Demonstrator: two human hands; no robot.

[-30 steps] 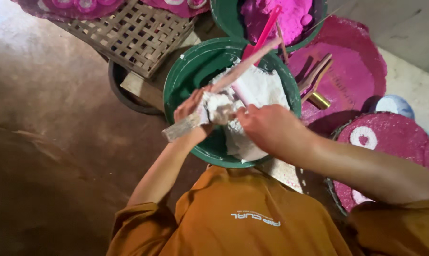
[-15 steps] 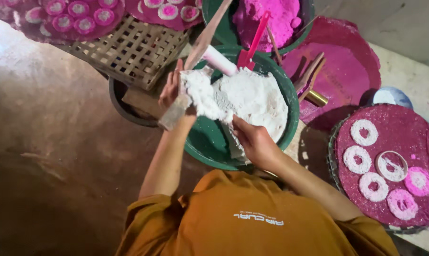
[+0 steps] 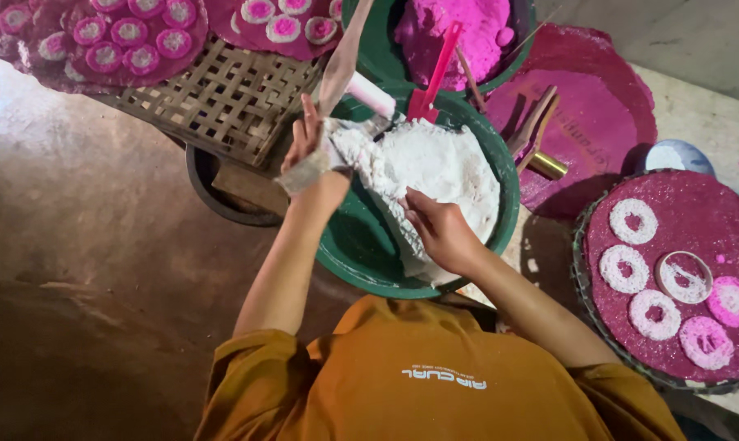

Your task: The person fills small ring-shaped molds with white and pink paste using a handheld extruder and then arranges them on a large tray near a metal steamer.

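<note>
Only real label is a small white printed logo - one short line of block lettering, reading upside-down from this view, low in frame on the orange shirt. Faint dark lettering curves across the round pink sheet at upper right, too washed out to make out. Closest thing to packaging - a translucent plastic wrapper, long and narrow, gripped in the left hand and running up past the top edge.

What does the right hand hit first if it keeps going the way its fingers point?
Probably the white dough in the green basin: the right hand points up-left with fingertips already at or on the mound. Contact depth is unclear.
</note>
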